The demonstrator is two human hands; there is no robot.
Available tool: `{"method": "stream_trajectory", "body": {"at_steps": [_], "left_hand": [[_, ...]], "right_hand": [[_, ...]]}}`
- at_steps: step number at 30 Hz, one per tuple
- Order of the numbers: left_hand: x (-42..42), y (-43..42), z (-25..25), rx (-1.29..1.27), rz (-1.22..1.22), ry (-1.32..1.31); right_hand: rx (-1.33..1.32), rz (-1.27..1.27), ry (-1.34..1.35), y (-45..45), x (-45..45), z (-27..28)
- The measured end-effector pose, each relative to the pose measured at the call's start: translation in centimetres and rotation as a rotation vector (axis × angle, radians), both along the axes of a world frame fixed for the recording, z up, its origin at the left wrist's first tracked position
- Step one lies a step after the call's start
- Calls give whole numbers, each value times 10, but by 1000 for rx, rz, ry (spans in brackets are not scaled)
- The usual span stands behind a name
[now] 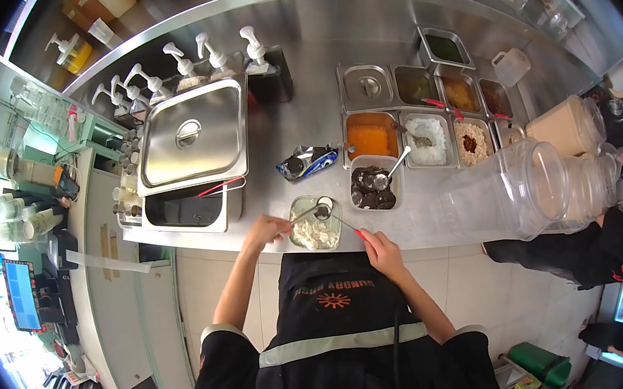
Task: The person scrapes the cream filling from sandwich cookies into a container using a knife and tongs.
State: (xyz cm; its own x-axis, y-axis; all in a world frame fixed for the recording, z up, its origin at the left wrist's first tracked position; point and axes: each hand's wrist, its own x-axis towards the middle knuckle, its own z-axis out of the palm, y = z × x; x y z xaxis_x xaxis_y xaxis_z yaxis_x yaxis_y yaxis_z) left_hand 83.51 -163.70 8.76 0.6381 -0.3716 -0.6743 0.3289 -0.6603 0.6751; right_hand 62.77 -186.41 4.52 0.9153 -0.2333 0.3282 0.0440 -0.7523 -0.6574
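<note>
Tub [300,204] of white filling [314,234] sits at counter [264,195] edge, long axis pointing away from wearer. Left hand [268,231] nearer, pinching thin-handled utensil [302,215]; right hand [384,254] grips red-handled one [361,235]. Ends close together over tub.

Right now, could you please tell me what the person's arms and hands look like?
The left hand and right hand are bare, with no gloves visible. The left sleeve and right sleeve are black, short and loose, each edged with a pale hem.

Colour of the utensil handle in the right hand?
The handle is red where it shows; best seen in the head view.
</note>
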Motion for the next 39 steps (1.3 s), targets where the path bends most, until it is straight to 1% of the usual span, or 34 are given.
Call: {"method": "stream_trajectory", "body": {"at_steps": [2,4,5,8,10,13,16,19,22,25,28,31,34,37,39], "left_hand": [[-20,12,-19,-50,35,18],[-37,15,-19,-72,120,89],[-44,16,-16,-83,168,123],[-60,16,-9,-47,204,134],[-65,22,-18,-56,217,141],[-74,26,-22,-44,240,120],[-76,22,-18,-18,248,112],[-77,22,-17,-8,259,120],[-77,22,-21,-34,258,131],[-76,23,-22,-29,262,121],[-73,24,-24,-41,267,115],[-70,24,-25,-91,274,99],[-60,6,4,-157,246,39],[-49,-29,27,-266,185,-51],[-40,-47,26,-241,159,-78]], "right_hand": [[-68,72,12,0,0,-4],[-128,136,19,0,2,-9],[-139,116,34,0,3,-12],[-166,74,71,2,3,-21],[-172,64,75,1,3,-25],[-252,220,73,3,3,-17],[-255,135,80,4,6,-27],[-283,222,22,1,9,-28],[-285,230,32,2,11,-30],[-331,169,41,4,13,-28],[-273,117,5,-1,15,-25],[-231,194,59,-6,12,-19],[153,46,0,-6,11,-26],[587,-56,25,-7,7,-35],[811,-99,239,-15,-3,-34]]}}
